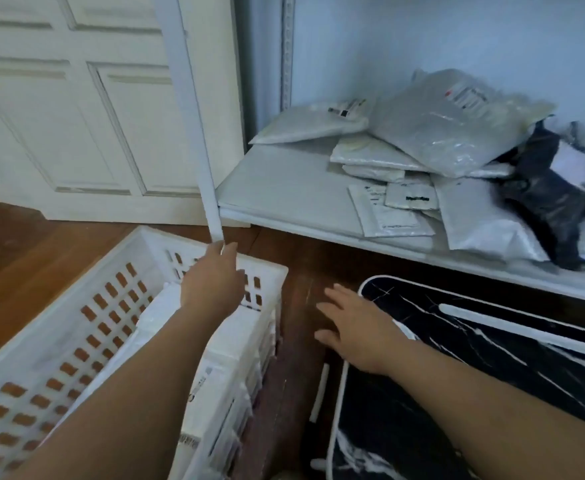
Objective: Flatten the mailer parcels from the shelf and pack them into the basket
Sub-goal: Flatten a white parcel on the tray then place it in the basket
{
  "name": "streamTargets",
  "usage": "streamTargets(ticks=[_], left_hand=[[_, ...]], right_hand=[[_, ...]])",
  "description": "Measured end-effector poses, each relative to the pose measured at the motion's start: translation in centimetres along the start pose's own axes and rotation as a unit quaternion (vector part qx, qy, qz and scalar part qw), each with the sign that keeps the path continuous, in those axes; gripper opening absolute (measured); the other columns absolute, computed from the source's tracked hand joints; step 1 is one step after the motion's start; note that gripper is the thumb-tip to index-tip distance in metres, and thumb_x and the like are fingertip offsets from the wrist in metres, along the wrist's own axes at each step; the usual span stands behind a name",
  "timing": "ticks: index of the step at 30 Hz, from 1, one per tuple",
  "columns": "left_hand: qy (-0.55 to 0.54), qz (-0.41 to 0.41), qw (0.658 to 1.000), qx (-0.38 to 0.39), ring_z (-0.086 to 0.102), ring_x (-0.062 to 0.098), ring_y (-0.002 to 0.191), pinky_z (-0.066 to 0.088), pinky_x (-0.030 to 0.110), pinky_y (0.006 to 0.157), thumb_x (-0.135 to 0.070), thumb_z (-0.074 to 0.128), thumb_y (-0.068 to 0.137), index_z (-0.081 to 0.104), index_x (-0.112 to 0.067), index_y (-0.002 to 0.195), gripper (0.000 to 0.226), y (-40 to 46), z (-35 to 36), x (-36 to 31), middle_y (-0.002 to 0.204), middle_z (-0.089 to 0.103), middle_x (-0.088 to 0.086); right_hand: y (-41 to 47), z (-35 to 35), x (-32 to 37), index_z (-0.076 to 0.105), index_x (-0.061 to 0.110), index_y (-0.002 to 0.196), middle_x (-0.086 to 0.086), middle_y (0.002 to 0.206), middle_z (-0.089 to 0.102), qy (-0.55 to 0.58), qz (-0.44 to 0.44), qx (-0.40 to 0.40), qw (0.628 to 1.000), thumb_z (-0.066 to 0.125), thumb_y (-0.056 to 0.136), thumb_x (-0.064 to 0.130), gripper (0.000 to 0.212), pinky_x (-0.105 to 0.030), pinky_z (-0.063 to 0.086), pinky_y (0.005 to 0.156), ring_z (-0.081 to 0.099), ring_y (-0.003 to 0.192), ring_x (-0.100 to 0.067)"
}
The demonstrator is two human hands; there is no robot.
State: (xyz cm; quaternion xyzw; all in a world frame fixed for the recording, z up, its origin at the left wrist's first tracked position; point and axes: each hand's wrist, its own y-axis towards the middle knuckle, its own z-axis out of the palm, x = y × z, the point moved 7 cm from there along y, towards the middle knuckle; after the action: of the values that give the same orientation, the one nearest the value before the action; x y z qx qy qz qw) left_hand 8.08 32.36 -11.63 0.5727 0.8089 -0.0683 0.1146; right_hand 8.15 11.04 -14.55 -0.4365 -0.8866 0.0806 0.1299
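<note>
A white slotted basket stands on the wooden floor at the lower left. Several flat white mailers stand on edge along its right wall. My left hand reaches over them to the basket's far rim, its fingertips at the foot of the shelf post; its grip is hidden. With fingers spread and holding nothing, my right hand hovers over the floor beside a black marbled board. On the low shelf lies a pile of grey and white mailers and a black one.
A white panelled door stands behind the basket at the left. The shelf's front edge runs diagonally toward the lower right. A strip of bare wooden floor separates the basket from the black board.
</note>
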Motion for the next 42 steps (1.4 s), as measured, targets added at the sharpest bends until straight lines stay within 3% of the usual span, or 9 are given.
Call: streamTargets(ticks=[4, 8, 13, 22, 29, 33, 35, 39, 42], left_hand=[[-0.045, 0.101, 0.994, -0.017, 0.044, 0.024, 0.131, 0.038, 0.037, 0.105, -0.028, 0.049, 0.096, 0.04, -0.015, 0.144, 0.05, -1.4, -2.1, -8.7, 0.149, 0.038, 0.005], [-0.132, 0.112, 0.984, 0.041, 0.05, 0.022, 0.125, 0.035, 0.028, 0.103, -0.033, 0.056, 0.094, 0.052, -0.015, 0.136, 0.046, -2.6, -1.0, -15.5, 0.136, 0.055, 0.006], [-0.227, 0.126, 0.964, 0.059, 0.054, 0.02, 0.121, 0.037, 0.029, 0.101, -0.033, 0.056, 0.094, 0.057, -0.016, 0.131, 0.041, -3.7, -0.2, -26.2, 0.133, 0.059, 0.003], [-0.213, 0.251, 0.944, -0.007, 0.055, 0.016, 0.113, 0.041, 0.028, 0.093, -0.03, 0.053, 0.095, 0.058, -0.019, 0.128, 0.035, -2.8, -0.9, -41.3, 0.128, 0.056, 0.0], [-0.205, 0.294, 0.933, -0.026, 0.054, 0.014, 0.11, 0.04, 0.024, 0.093, -0.028, 0.051, 0.096, 0.059, -0.018, 0.125, 0.032, -1.8, 0.6, -44.9, 0.124, 0.057, -0.002], [-0.211, 0.298, 0.931, -0.027, 0.054, 0.012, 0.107, 0.039, 0.021, 0.091, -0.026, 0.052, 0.096, 0.061, -0.018, 0.124, 0.03, -1.4, 1.2, -45.0, 0.121, 0.057, -0.003], [-0.216, 0.295, 0.931, -0.024, 0.055, 0.012, 0.107, 0.041, 0.022, 0.092, -0.024, 0.053, 0.095, 0.061, -0.018, 0.123, 0.03, -1.2, 1.4, -44.8, 0.12, 0.058, -0.003], [-0.241, 0.281, 0.929, -0.015, 0.057, 0.011, 0.103, 0.043, 0.023, 0.092, -0.023, 0.055, 0.094, 0.063, -0.018, 0.122, 0.03, -1.2, 0.9, -44.2, 0.119, 0.06, -0.003], [-0.294, 0.254, 0.921, -0.016, 0.06, 0.005, 0.094, 0.046, 0.023, 0.087, -0.026, 0.059, 0.092, 0.064, -0.019, 0.121, 0.031, -1.4, -0.6, -43.5, 0.11, 0.066, -0.006]], right_hand=[[-7.8, -2.5, -9.2, 0.033, 0.02, 0.149, -0.001, 0.161, 0.013, 0.008, 0.104, -0.035, 0.994, 0.039, 0.099, 0.047, 0.057, -0.032, 0.012, 0.118, 0.004, 0.148, -0.016], [-13.8, -3.2, -15.7, 0.044, 0.023, 0.142, -0.002, 0.156, 0.024, 0.049, 0.196, -0.085, 0.976, 0.043, 0.097, 0.049, 0.053, -0.031, 0.025, 0.115, 0.018, 0.144, -0.018], [-19.8, -5.6, -22.6, 0.045, 0.018, 0.141, -0.004, 0.158, 0.019, 0.034, 0.263, -0.144, 0.954, 0.042, 0.098, 0.048, 0.052, -0.033, 0.025, 0.115, 0.011, 0.147, -0.019], [-25.2, -12.5, -34.3, 0.067, 0.011, 0.116, -0.021, 0.144, 0.043, -0.052, 0.378, -0.29, 0.878, 0.065, 0.088, 0.033, 0.036, -0.055, 0.044, 0.097, 0.033, 0.138, -0.039], [-21.9, -13.3, -40.6, 0.052, 0.036, 0.13, -0.003, 0.16, 0.004, -0.017, 0.38, -0.224, 0.897, 0.026, 0.102, 0.042, 0.039, -0.047, 0.013, 0.116, -0.004, 0.147, -0.028], [-19.7, -12.9, -42.6, 0.034, 0.026, 0.145, 0.005, 0.16, 0.006, 0.003, 0.394, -0.169, 0.904, 0.019, 0.103, 0.041, 0.047, -0.05, 0.006, 0.117, -0.004, 0.148, -0.025], [-19.5, -13.5, -43.0, 0.031, 0.019, 0.146, 0.005, 0.159, 0.015, -0.03, 0.401, -0.202, 0.893, 0.02, 0.103, 0.039, 0.049, -0.049, 0.009, 0.116, 0.008, 0.147, -0.022], [-21.1, -17.7, -41.2, 0.057, 0.005, 0.127, -0.006, 0.142, 0.048, -0.09, 0.354, -0.394, 0.843, 0.02, 0.093, 0.041, 0.061, -0.055, 0.024, 0.108, 0.042, 0.132, -0.027], [-22.3, -21.2, -38.7, 0.057, 0.002, 0.125, -0.007, 0.137, 0.05, -0.16, 0.326, -0.452, 0.815, 0.032, 0.092, 0.039, 0.055, -0.053, 0.026, 0.103, 0.046, 0.125, -0.029]])
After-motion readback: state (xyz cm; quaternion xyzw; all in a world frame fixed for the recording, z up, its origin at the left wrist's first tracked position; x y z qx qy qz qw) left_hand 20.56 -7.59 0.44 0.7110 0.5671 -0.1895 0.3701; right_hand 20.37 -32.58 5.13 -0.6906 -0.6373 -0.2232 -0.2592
